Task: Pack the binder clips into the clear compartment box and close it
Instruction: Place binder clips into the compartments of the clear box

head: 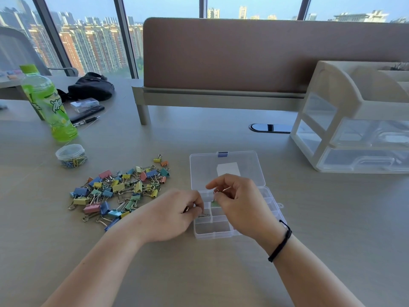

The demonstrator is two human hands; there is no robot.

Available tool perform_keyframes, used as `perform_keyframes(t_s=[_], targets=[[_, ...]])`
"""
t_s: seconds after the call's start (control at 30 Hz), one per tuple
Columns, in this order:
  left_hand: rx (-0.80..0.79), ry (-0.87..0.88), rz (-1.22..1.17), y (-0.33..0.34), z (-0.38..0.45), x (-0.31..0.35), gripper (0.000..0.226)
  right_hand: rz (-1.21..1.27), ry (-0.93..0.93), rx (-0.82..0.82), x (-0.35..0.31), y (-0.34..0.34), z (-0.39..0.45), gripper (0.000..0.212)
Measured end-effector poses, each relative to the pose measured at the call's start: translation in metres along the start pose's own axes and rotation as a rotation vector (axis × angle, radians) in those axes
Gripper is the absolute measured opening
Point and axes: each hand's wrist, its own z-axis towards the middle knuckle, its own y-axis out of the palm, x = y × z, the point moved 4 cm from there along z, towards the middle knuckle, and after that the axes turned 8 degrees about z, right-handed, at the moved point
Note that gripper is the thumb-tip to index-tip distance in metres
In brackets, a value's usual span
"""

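Nearest, both hands work over the clear compartment box (pixel 218 227), which lies open on the bench (pixel 199 273) with its lid (pixel 223 167) folded flat away from the person. The left hand (pixel 170 214) has its fingers curled at the box's left edge and pinches something with a wire handle, probably a clip, though its body is hidden. The right hand (pixel 238 203) pinches the wire loops of a green binder clip (pixel 214 203) and holds it just above a middle compartment.

The likeliest slip, I judge, is crowding: two hands meet over small cells, so one may knock the other's clip, or a sprung handle may stand up above a divider and stop the lid from closing later. Pressing on the box's left wall could also slide the light box sideways. Most compartments look empty, so the task seems barely begun.

To the left lies the pile of binder clips (pixel 119 191), near the box but not touching it; a careless forearm sweep could scatter them. The near bench gives free room for both arms.

Farther off, a paper-clip tub (pixel 70 155) and a green bottle (pixel 47 103) stand beyond the pile, and a drawer organiser (pixel 354 120) stands to the right, well apart from the lid, whose latch (pixel 222 154) points at the divider panel (pixel 265 56).
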Motion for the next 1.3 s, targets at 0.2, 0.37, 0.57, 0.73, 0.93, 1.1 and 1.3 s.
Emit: perform_keyframes(t_s=[0.2,0.37,0.57,0.73,0.93,1.1,1.3], targets=[[0.115,0.059,-0.082,-0.006,-0.003,0.001,0.011,0.032,0.026,0.028,-0.006,-0.003,0.0,0.03],[0.234,0.096,-0.122,-0.015,-0.006,0.005,0.009,0.023,0.04,0.045,-0.009,-0.006,-0.001,0.028],[0.285,0.095,-0.122,-0.017,-0.007,0.008,0.007,0.029,0.057,-0.009,-0.009,-0.001,-0.004,0.002],[0.307,0.04,-0.122,-0.014,-0.006,0.011,0.008,-0.209,-0.063,0.037,-0.01,0.001,-0.005,0.008],[0.326,-0.086,-0.102,-0.008,-0.006,0.012,0.009,-0.343,-0.109,0.037,-0.013,0.01,-0.008,0.014],[0.321,-0.124,-0.07,-0.007,-0.007,0.012,0.012,-0.427,-0.114,0.027,-0.014,0.011,-0.01,0.015],[0.258,-0.073,-0.092,-0.012,-0.007,0.006,0.005,-0.452,-0.117,0.001,-0.013,0.012,-0.01,0.013]])
